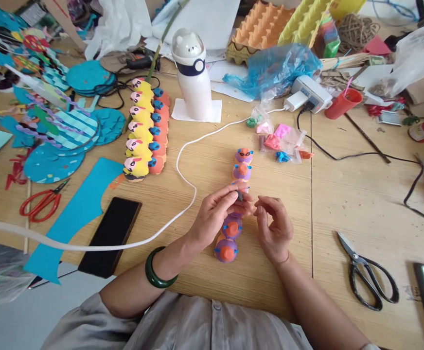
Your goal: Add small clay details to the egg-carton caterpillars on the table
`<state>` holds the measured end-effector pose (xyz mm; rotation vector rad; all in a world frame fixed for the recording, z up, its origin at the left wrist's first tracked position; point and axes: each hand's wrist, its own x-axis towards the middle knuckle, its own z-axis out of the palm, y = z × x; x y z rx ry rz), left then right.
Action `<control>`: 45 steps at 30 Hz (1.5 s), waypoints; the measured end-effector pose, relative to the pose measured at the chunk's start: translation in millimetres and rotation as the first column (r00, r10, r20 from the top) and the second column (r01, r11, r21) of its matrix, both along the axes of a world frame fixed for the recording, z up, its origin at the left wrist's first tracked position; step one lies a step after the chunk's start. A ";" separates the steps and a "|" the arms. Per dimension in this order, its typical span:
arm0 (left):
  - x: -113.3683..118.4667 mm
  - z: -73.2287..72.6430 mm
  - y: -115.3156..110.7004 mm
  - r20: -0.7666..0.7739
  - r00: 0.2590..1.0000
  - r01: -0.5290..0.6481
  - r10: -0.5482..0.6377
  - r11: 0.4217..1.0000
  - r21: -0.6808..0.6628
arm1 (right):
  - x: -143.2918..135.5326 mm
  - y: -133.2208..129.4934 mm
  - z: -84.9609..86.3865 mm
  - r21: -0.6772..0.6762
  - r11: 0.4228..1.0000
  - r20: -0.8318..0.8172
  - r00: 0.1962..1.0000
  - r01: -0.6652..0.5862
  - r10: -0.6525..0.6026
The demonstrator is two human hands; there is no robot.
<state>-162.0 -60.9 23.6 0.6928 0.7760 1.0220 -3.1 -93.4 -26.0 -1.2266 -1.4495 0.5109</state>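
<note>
My left hand [215, 209] pinches a small dark lump of modelling clay [239, 196] between thumb and fingers. Close to its right, my right hand [275, 223] has thumb and forefinger pressed together; whatever is between them is too small to make out. Beneath my left hand lies a strip of egg-carton cups [226, 253] coated in purple clay, with orange snouts and blue ears. The hand hides its middle cups. Dark marks show on the face of the farthest cup [244, 154]. Small bags of coloured clay [283, 136] lie beyond my hands.
Yellow and orange decorated cup strips [139, 129] stand left, behind a white cable [183, 187]. A phone [110, 236], red scissors [44, 201] and blue paper [77, 214] lie left; black-handled scissors [367, 272] lie right. A white bottle [193, 92] and power strip [312, 95] stand farther back.
</note>
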 end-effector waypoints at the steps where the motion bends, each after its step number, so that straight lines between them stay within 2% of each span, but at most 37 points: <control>1: 0.8 -1.2 -1.1 -0.009 1.000 -0.007 0.007 1.000 0.012 | 0.1 -0.5 1.6 0.064 0.998 0.046 0.999 -0.005 0.002; 6: 0.3 -3.7 -7.2 -0.194 0.981 0.015 0.010 0.992 0.126 | 0.1 -0.7 11.0 0.210 0.976 0.215 0.977 -0.057 0.011; 12: 2.7 -1.2 -12.0 -0.326 0.945 0.075 0.010 0.966 0.246 | -1.5 1.9 22.2 0.318 0.947 0.369 0.925 -0.037 -0.087; 18: 0.9 -1.9 -11.2 -0.289 0.957 0.075 0.005 0.962 0.262 | -0.4 1.6 23.0 0.283 0.959 0.332 0.939 -0.012 -0.086; 22: -0.9 -2.6 -9.4 -0.316 0.947 0.051 0.055 0.947 0.316 | 0.1 1.6 21.8 0.260 0.965 0.331 0.942 -0.042 -0.048; 25: -1.0 -3.8 -9.3 -0.344 0.934 0.010 0.095 0.957 0.290 | 0.2 2.1 21.3 0.252 0.966 0.334 0.942 -0.056 -0.033; 32: -2.9 -4.6 -9.8 -0.375 0.923 -0.002 0.086 0.976 0.219 | 0.2 2.8 19.2 0.220 0.968 0.314 0.948 -0.123 0.048; 37: -5.7 -3.6 -7.7 -0.402 0.910 0.005 0.099 0.968 0.250 | -0.9 3.0 18.9 0.226 0.966 0.296 0.954 -0.125 0.054; 45: -4.7 -6.9 -8.1 -0.373 0.925 0.024 0.072 0.969 0.246 | -0.3 2.0 15.1 0.127 0.985 0.210 0.974 -0.114 0.086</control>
